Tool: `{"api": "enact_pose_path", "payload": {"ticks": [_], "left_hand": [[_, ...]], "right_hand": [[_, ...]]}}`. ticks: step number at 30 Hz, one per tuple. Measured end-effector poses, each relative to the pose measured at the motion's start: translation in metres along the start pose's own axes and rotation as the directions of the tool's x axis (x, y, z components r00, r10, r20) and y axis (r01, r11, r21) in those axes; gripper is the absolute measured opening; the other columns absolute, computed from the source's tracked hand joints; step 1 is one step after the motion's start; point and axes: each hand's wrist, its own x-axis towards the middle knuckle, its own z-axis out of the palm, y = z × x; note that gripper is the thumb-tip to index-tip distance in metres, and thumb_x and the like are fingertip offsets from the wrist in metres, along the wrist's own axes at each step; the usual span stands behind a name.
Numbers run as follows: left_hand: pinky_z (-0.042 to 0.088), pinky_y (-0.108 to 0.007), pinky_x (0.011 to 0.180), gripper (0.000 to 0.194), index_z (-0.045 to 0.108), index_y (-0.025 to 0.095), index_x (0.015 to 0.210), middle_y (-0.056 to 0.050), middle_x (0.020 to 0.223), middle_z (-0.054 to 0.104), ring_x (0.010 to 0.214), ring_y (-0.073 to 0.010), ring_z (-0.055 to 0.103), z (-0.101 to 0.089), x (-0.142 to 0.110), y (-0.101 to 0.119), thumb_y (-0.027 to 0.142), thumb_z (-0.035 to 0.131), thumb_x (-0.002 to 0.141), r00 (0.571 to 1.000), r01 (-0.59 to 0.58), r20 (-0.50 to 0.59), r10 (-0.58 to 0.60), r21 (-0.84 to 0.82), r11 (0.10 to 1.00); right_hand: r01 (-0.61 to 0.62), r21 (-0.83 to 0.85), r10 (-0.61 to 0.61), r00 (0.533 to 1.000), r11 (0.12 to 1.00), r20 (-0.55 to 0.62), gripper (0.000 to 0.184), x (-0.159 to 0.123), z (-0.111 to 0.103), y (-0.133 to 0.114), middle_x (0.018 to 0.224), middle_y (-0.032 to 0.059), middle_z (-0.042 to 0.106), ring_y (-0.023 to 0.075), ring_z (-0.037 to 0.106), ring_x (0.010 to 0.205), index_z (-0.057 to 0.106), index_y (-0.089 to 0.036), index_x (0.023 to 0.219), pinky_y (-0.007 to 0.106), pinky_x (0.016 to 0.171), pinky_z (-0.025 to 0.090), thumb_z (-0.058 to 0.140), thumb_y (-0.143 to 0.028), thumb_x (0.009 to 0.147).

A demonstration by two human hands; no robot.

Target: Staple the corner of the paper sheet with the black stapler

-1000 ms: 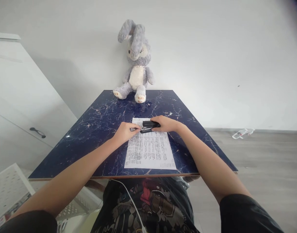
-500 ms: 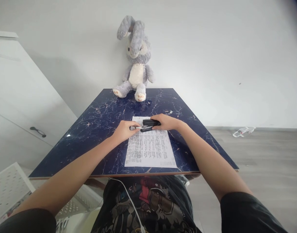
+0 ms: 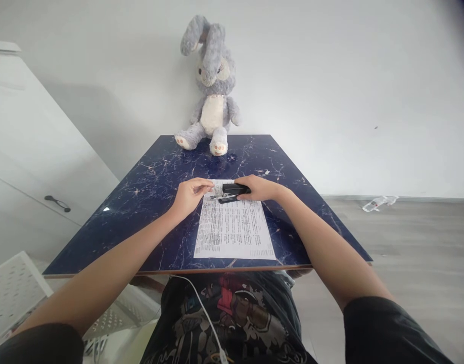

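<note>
On the printed sheet of paper (image 3: 235, 230), near its far edge, a black stapler (image 3: 232, 188) is spread apart, its top raised from its base. A slim metal part sticks out of its left end. My right hand (image 3: 257, 188) is wrapped around the stapler's right end, fingers on top and thumb low. To the left of the stapler, my left hand (image 3: 192, 194) hovers by the paper's far left corner. Its fingers reach to the right, with a gap between thumb and fingers and nothing visible in them.
A grey plush rabbit (image 3: 213, 101) sits at the far end of the dark blue marbled table (image 3: 141, 202). A small white scrap (image 3: 267, 172) lies beyond the paper. On the left stand a white cabinet (image 3: 35, 136) and a perforated white basket (image 3: 15, 293). A white cable (image 3: 205, 313) hangs in front.
My left hand has let go of the metal part at the stapler's left end and moved slightly left and away. My right hand keeps its hold on the stapler.
</note>
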Motion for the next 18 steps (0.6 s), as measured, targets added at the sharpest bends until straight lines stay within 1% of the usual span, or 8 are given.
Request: {"api": "enact_pose_path", "payload": {"ticks": [2,3,5,8,11,13,15,18], "left_hand": [[0.066,-0.039,0.082,0.029,0.082,0.017,0.099,-0.010,0.095,0.082,0.084,-0.0249,0.080,0.000,0.000,-0.006,0.045,0.078,0.091,0.991,0.132,0.030,-0.130,-0.105,0.986],[0.066,-0.039,0.082,0.032,0.081,0.016,0.101,-0.010,0.094,0.082,0.085,-0.0257,0.080,0.000,0.000,-0.008,0.045,0.081,0.087,0.983,0.182,0.041,-0.178,-0.131,0.975],[0.066,-0.040,0.083,0.036,0.081,0.016,0.103,-0.011,0.094,0.083,0.086,-0.0264,0.080,0.000,0.000,-0.009,0.044,0.087,0.081,0.975,0.224,0.048,-0.219,-0.136,0.965],[0.066,-0.039,0.084,0.032,0.081,0.016,0.102,-0.010,0.096,0.082,0.087,-0.0253,0.079,0.001,-0.002,-0.003,0.038,0.087,0.080,0.982,0.187,0.033,-0.185,-0.081,0.979],[0.065,-0.039,0.085,0.022,0.082,0.019,0.101,-0.008,0.098,0.082,0.088,-0.0233,0.078,0.004,-0.004,0.005,0.033,0.083,0.084,0.995,0.090,0.030,-0.091,0.043,0.995],[0.064,-0.038,0.087,0.018,0.082,0.022,0.101,-0.006,0.100,0.083,0.091,-0.0226,0.078,0.007,-0.004,0.007,0.029,0.082,0.085,0.998,0.038,0.051,-0.044,0.125,0.991],[0.063,-0.038,0.086,0.016,0.083,0.024,0.099,-0.005,0.100,0.083,0.092,-0.0224,0.078,0.009,-0.004,0.007,0.026,0.083,0.083,0.996,0.020,0.081,-0.034,0.165,0.986],[0.062,-0.036,0.081,0.012,0.084,0.025,0.095,-0.003,0.097,0.083,0.089,-0.0223,0.077,0.011,-0.002,0.004,0.027,0.083,0.083,0.992,0.034,0.111,-0.054,0.174,0.984]], "right_hand": [[0.004,-0.003,-0.004,1.000,1.000,-0.003,0.017,0.000,0.000,0.000,0.096,0.0066,0.070,0.0198,0.060,0.079,0.062,-0.020,0.098,0.032,0.070,0.040,0.069,-0.034,0.092],[0.006,-0.005,-0.006,1.000,1.000,-0.004,0.017,0.000,0.000,0.000,0.097,0.0068,0.071,0.0200,0.061,0.079,0.062,-0.019,0.098,0.032,0.070,0.040,0.070,-0.033,0.092],[0.008,-0.005,-0.008,1.000,1.000,-0.004,0.017,0.000,0.001,0.000,0.097,0.0071,0.071,0.0201,0.061,0.080,0.062,-0.019,0.099,0.032,0.070,0.040,0.070,-0.033,0.092],[0.007,0.000,-0.007,1.000,1.000,-0.002,0.017,0.001,0.001,0.000,0.098,0.0074,0.071,0.0200,0.061,0.080,0.063,-0.020,0.100,0.032,0.070,0.040,0.070,-0.033,0.092],[0.011,-0.003,-0.011,1.000,1.000,-0.008,0.017,0.001,0.001,0.000,0.098,0.0072,0.071,0.0200,0.061,0.080,0.062,-0.020,0.099,0.032,0.071,0.040,0.070,-0.032,0.091],[0.017,-0.010,-0.018,1.000,1.000,-0.011,0.016,0.000,0.001,0.000,0.098,0.0073,0.071,0.0200,0.061,0.080,0.062,-0.020,0.097,0.032,0.071,0.040,0.070,-0.032,0.091],[0.017,-0.012,-0.017,1.000,1.000,-0.005,0.016,0.000,0.001,0.000,0.097,0.0074,0.071,0.0198,0.060,0.080,0.061,-0.019,0.098,0.032,0.070,0.040,0.069,-0.032,0.092],[-0.001,-0.010,0.001,1.000,1.000,0.009,0.017,0.000,0.001,0.000,0.096,0.0070,0.070,0.0193,0.060,0.077,0.061,-0.019,0.099,0.032,0.068,0.039,0.069,-0.033,0.093]]}}
